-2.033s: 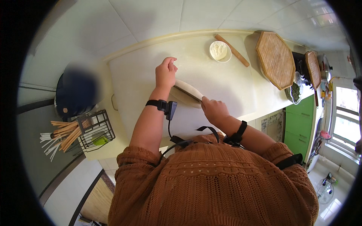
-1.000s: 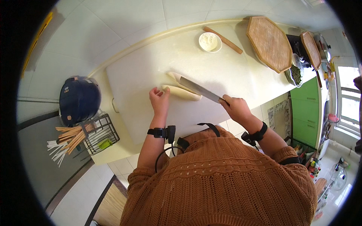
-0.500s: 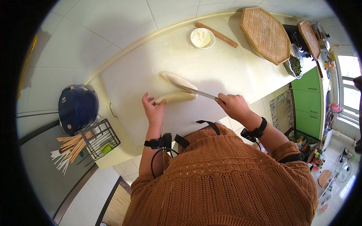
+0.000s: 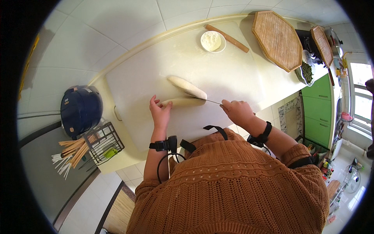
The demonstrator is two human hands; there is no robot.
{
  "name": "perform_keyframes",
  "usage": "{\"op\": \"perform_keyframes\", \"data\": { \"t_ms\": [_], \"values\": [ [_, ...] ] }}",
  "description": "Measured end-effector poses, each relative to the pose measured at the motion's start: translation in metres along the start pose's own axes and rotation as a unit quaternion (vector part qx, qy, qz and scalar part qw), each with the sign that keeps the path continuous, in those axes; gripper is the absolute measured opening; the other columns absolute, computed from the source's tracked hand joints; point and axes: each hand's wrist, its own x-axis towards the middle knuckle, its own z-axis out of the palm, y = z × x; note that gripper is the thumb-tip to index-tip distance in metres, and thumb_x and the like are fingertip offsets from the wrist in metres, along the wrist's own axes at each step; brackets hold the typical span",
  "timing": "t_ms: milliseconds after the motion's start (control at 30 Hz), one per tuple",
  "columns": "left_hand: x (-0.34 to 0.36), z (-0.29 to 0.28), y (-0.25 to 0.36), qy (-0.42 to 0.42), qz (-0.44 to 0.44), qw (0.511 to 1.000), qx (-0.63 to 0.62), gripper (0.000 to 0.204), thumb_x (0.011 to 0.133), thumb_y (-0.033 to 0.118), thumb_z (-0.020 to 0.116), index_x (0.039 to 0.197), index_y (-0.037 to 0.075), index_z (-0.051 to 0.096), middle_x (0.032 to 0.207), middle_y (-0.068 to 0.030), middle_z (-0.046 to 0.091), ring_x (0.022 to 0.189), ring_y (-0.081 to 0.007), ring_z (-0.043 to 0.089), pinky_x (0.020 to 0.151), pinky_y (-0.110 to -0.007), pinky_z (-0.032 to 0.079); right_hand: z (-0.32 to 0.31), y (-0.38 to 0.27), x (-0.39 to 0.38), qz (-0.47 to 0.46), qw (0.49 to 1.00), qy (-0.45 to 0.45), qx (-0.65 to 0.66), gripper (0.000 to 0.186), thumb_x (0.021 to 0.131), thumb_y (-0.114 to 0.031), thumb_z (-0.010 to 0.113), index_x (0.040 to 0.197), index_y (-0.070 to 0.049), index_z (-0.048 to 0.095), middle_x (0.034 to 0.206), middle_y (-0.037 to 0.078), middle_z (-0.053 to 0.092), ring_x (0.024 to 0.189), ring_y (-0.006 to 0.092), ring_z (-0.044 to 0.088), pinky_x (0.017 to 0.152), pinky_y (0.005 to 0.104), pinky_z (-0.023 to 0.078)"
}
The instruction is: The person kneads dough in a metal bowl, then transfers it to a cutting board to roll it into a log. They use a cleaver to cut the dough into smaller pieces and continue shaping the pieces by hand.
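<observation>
Two long pale pieces of dough lie on the white work board (image 4: pixel 136 82), meeting at their right ends in a sideways V. The farther dough piece (image 4: pixel 187 86) slants up to the left. The nearer dough piece (image 4: pixel 183 102) runs almost level. At its left end my left hand (image 4: pixel 160 113) pinches it between thumb and fingers, one finger raised. My right hand (image 4: pixel 238 113) is closed round the handle of a knife (image 4: pixel 214 102). Its blade appears nearly edge-on and reaches into the gap where the pieces meet; whether they are still joined there I cannot tell.
Toward the back are a white bowl of flour (image 4: pixel 212 41), a rolling pin (image 4: pixel 228 38) and an octagonal woven tray (image 4: pixel 277 41). Chopped greens (image 4: pixel 306 72) fill a container at right. A blue appliance (image 4: pixel 81 111) and a chopstick rack (image 4: pixel 103 144) stand left.
The knife has turned from showing its broad side to nearly edge-on, its blade now lower between the pieces. The farther piece's right end has shifted slightly right. My left hand stays at the dough's end.
</observation>
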Motion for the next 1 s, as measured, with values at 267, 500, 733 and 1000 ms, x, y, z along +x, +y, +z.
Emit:
{"op": "perform_keyframes", "data": {
  "t_ms": [267, 500, 733, 1000],
  "values": [
    [0.006, -0.002, 0.012, -0.02, 0.007, 0.998, 0.067, 0.083, 0.088, 0.018, 0.088, 0.157, 0.005, 0.044, 0.144, -0.0187, 0.05, 0.116, -0.0281, 0.06, 0.102, -0.043, 0.054, 0.033, 0.024, 0.0, -0.015, 0.994, 0.03, 0.102, 0.024, 0.11, -0.033, 0.058, 0.111, -0.01, 0.06, 0.074, 0.018, 0.068, 0.068, 0.0407, 0.07, 0.062, 0.052, 0.055],
    [0.014, -0.039, -0.001, -0.021, 0.031, 0.999, 0.006, 0.062, 0.099, 0.023, 0.078, 0.152, 0.005, 0.052, 0.147, -0.0179, 0.05, 0.127, -0.0287, 0.058, 0.106, -0.044, 0.052, 0.006, 0.048, -0.063, 0.246, 0.92, 0.199, 0.231, 0.036, 0.109, -0.033, 0.062, 0.139, -0.013, 0.062, 0.085, 0.018, 0.073, 0.073, 0.0365, 0.071, 0.067, 0.0474, 0.055],
    [0.016, -0.08, -0.049, 0.176, 0.26, 0.901, 0.297, 0.058, 0.104, 0.02, 0.064, 0.157, 0.003, 0.048, 0.16, -0.0218, 0.047, 0.147, -0.0423, 0.045, 0.125, -0.055, 0.034, 0.055, 0.105, -0.065, 0.298, 0.918, 0.257, -0.053, 0.05, 0.11, -0.033, 0.06, 0.158, -0.021, 0.055, 0.104, 0.012, 0.07, 0.094, 0.0342, 0.071, 0.081, 0.0477, 0.058],
    [0.0, -0.085, -0.071, 0.192, 0.255, 0.858, 0.402, 0.059, 0.105, 0.022, 0.055, 0.159, 0.001, 0.045, 0.165, -0.0205, 0.045, 0.155, -0.0401, 0.038, 0.131, -0.054, 0.027, 0.094, 0.126, -0.023, 0.284, 0.919, 0.273, -0.04, 0.051, 0.106, -0.03, 0.064, 0.156, -0.019, 0.058, 0.107, 0.012, 0.069, 0.099, 0.0336, 0.069, 0.087, 0.0476, 0.057]
  ]
}}
